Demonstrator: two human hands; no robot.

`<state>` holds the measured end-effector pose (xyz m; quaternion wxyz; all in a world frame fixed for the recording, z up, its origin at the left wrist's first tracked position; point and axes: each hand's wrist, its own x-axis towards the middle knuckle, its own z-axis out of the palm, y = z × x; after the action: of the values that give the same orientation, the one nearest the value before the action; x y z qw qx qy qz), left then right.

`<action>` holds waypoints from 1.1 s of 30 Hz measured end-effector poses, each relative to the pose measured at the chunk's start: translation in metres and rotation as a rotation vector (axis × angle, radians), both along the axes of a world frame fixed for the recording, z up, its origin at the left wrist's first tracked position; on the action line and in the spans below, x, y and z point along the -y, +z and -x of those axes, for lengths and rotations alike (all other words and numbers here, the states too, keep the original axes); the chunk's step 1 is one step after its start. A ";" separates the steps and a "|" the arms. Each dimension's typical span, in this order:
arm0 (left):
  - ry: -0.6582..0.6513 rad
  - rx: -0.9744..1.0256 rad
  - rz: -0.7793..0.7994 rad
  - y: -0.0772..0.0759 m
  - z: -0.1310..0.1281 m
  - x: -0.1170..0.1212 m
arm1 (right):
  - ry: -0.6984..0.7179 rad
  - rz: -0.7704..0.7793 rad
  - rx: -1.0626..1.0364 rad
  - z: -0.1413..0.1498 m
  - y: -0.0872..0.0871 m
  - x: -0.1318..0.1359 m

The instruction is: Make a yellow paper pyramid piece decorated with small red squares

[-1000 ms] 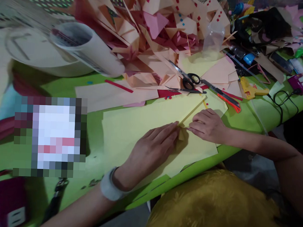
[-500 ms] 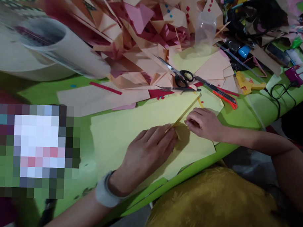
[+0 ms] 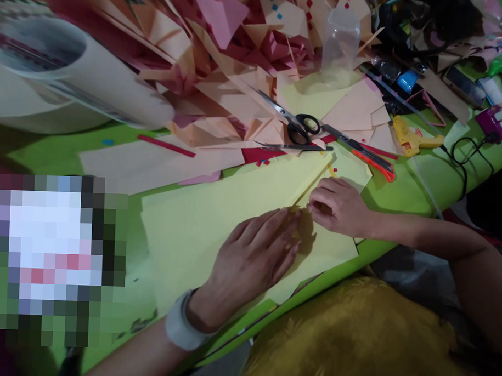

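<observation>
A large pale yellow paper sheet (image 3: 187, 224) lies under both of my hands. My left hand (image 3: 252, 248), with a light band on the wrist, rests on it palm down, fingers stretched out and slightly apart. Just to the right, my right hand (image 3: 338, 207) is closed in a pinch, its fingertips close to the left fingertips. Whatever sits in that pinch is too small and dark to make out. A narrow yellow folded edge (image 3: 312, 181) runs from between the hands up toward the scissors (image 3: 298, 126).
Beyond the sheet lie an orange box cutter (image 3: 373, 159), a yellow glue gun (image 3: 413, 140) and a red strip (image 3: 166, 145). Folded peach and pink paper (image 3: 224, 17) is heaped behind, beside a clear plastic cup (image 3: 340, 46). A large white roll (image 3: 110, 84) stands at left.
My left fingers have spread and flattened; the small yellow piece seen at their tips is now mostly hidden. My right hand stays pinched in nearly the same place. The view has shifted slightly.
</observation>
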<state>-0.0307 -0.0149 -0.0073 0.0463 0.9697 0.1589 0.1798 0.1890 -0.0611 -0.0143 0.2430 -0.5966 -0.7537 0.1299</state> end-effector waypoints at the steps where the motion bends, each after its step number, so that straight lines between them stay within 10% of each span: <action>1: 0.017 -0.015 0.015 -0.001 0.000 0.001 | -0.001 0.008 -0.005 0.000 0.000 0.000; 33: 0.079 -0.072 0.048 -0.002 -0.003 0.003 | -0.047 0.218 -0.063 -0.001 0.009 -0.005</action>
<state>-0.0278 -0.0182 -0.0090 0.0568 0.9672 0.2027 0.1424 0.1898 -0.0558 -0.0053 0.2035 -0.6326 -0.7129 0.2240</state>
